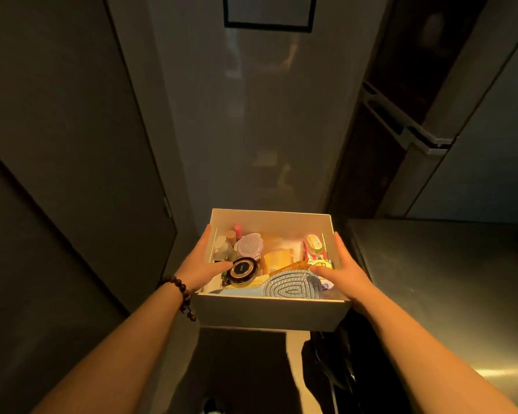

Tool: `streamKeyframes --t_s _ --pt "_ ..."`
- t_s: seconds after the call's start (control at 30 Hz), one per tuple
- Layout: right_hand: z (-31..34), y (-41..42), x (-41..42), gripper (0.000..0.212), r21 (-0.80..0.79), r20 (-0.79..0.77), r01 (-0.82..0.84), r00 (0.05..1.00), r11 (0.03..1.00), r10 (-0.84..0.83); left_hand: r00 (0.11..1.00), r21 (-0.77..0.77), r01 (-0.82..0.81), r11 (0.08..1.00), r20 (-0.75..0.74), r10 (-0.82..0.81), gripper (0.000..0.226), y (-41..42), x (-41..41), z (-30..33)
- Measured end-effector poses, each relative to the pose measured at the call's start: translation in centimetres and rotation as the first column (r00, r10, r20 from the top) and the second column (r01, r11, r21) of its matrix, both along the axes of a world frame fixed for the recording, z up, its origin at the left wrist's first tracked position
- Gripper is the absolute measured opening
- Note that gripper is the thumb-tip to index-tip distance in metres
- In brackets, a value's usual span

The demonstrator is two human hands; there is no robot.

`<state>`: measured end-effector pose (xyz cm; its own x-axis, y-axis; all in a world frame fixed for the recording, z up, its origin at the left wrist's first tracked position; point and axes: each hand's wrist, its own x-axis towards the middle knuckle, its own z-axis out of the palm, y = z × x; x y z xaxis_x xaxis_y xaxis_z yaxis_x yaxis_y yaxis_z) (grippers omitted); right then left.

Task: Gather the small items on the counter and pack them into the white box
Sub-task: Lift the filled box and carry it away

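The white box is held up in the air in front of me, with one hand on each side wall. My left hand grips the left wall, thumb over the rim and inside. My right hand grips the right wall the same way. The box is filled with small items: a round black-and-gold compact, a pale blue oval hairbrush, a lilac round case, a yellow packet, small bottles at the back left and a red-and-yellow pack at the right.
A steel counter lies to the right of the box. Dark cabinet doors stand at the left, a pale wall lies ahead, and a tall appliance with handles is at the upper right. The room is dim.
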<state>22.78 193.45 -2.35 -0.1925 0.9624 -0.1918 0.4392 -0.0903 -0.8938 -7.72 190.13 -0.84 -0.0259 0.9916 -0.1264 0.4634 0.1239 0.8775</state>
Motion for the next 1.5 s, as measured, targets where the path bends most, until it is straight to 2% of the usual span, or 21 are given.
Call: streamKeyframes --t_s 0.2,0.33,0.6,0.8,0.93,1.03,1.2,1.37,1.5 --pt "-2.0 9.4 -5.6 0.092 -0.028 -0.005 -0.001 1.000 1.000 0.001 0.997 0.002 0.011 1.000 0.078 -0.011 0.086 9.1 -5.6 -2.2" --pt "-2.6 14.9 -7.9 0.090 -0.042 0.008 -0.004 1.000 0.999 0.005 0.992 -0.021 -0.038 0.999 0.123 0.040 0.081 14.5 -8.0 -3.8" --pt "-5.8 24.7 -9.9 0.099 -0.157 -0.067 0.011 0.997 0.988 -0.022 0.976 -0.083 -0.063 0.995 0.201 0.079 0.089 23.8 -10.3 -7.6" --pt "-10.3 32.0 -10.8 0.101 -0.245 -0.166 -0.044 0.986 0.969 0.003 0.963 -0.046 -0.093 0.995 0.251 0.102 0.084 29.4 -10.8 -11.8" --pt "-13.9 36.9 -11.5 0.100 -0.285 -0.190 -0.044 0.982 0.958 -0.011 0.970 -0.031 -0.167 0.985 0.172 0.170 0.087 34.3 -11.2 -15.2" --pt "-17.5 39.8 -11.8 0.097 -0.286 -0.185 -0.017 0.982 0.958 -0.038 0.977 -0.112 -0.122 0.986 0.163 0.139 0.089 38.1 -11.6 -18.4" --pt "-26.0 43.9 -12.4 0.093 -0.273 -0.199 0.034 0.976 0.961 -0.091 0.984 -0.106 -0.068 0.992 0.155 0.085 0.089 43.4 -12.6 -26.5" --pt "-37.7 48.1 -13.1 0.092 -0.271 -0.229 0.094 0.960 0.958 -0.159 0.990 -0.081 -0.047 0.996 0.132 0.057 0.100 48.1 -13.6 -38.9" --pt "-48.1 51.0 -13.8 0.098 -0.241 -0.219 0.081 0.966 0.967 -0.135 0.988 -0.044 -0.065 0.997 0.138 0.071 0.101 50.9 -14.2 -49.4"
